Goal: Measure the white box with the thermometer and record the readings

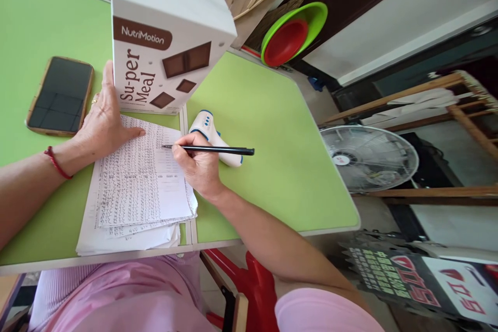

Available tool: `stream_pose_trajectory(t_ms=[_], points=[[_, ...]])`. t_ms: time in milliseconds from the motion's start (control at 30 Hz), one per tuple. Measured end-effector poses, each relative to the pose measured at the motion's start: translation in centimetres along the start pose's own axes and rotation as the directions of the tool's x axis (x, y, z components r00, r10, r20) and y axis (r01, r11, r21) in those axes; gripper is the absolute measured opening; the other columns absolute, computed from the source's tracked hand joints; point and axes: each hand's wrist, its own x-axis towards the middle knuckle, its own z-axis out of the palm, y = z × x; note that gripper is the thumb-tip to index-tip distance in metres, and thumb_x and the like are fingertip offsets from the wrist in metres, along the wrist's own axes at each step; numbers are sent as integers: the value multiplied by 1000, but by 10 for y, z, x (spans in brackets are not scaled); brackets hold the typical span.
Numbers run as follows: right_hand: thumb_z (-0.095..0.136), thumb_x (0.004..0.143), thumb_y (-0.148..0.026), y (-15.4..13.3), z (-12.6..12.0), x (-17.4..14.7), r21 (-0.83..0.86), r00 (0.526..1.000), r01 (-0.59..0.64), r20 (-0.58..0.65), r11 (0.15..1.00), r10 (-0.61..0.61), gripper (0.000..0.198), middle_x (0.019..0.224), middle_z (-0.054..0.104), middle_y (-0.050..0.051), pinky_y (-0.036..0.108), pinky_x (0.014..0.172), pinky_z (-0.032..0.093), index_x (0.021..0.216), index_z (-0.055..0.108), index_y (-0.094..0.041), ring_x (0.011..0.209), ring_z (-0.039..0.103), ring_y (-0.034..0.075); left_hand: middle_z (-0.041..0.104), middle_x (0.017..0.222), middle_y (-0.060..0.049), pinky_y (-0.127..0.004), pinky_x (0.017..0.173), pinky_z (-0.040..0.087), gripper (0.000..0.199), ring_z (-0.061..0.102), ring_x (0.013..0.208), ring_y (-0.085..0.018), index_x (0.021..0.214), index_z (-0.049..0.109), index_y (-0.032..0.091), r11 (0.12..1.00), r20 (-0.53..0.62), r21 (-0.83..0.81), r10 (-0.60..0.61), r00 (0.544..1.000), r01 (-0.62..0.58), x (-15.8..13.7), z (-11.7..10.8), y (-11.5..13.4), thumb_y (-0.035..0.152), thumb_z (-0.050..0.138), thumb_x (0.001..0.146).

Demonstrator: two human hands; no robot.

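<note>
Right hand: centre of frame, fingers curled closed around a black pen; pen lies nearly level, tip pointing frame-left and touching the top sheet.
Pen tip: on the right-hand column of the sheet, beside the rows of dense handwriting.
Left hand: left of centre, flat and open, palm down on the upper left part of the papers; grips nothing. Thumb rests against the lower edge of the box. Ring on one finger, red cord at the wrist.
Papers: a loose stack of several sheets, lower centre-left, across the seam between two green surface panels; top sheet almost filled with script.
Box: white carton printed "NutriMotion Su-per Meal", upright just above the papers, touching their top edge.
Thermometer: white and blue handheld unit, lying on the surface just behind the right hand.
Phone: screen dark, far left, well apart from the papers.
Bowls: red inside green, upper centre, beyond the surface edge.
Fan: on the floor, right of frame.
Step in hand (judgement): writing an entry on the top sheet while the left hand steadies it.
Next move calls for (judgement): steady downward hold on the sheet, short controlled pen strokes kept within the narrow column.
</note>
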Motion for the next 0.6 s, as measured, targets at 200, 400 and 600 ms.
stream_pose_trajectory(t_ms=[200,400,600], points=[[52,92,-20,-12,-19,2,-318,928,367,57,874,-368,8,82,65,2,29,70,50,93,61,-21,74,60,14,21,160,-13,-67,116,28,123,25,144,-48,153,14,30,995,-71,-44,82,994,-85,-1,5,-15,38,90,56],[52,89,-10,-23,-37,-1,-719,885,460,326,521,-331,19,78,66,5,32,66,42,87,70,-17,74,57,18,10,164,-14,-67,121,15,127,14,149,-46,154,8,26,999,-12,-1,33,999,-33,-1,1,-10,38,89,57],[58,86,-10,-27,-38,-5,-730,855,509,490,456,-170,19,77,64,6,33,65,37,77,73,-16,72,52,18,11,164,-12,-66,121,17,128,13,149,-45,155,7,27,999,-26,-12,32,999,-32,-1,1,-9,47,88,58]])
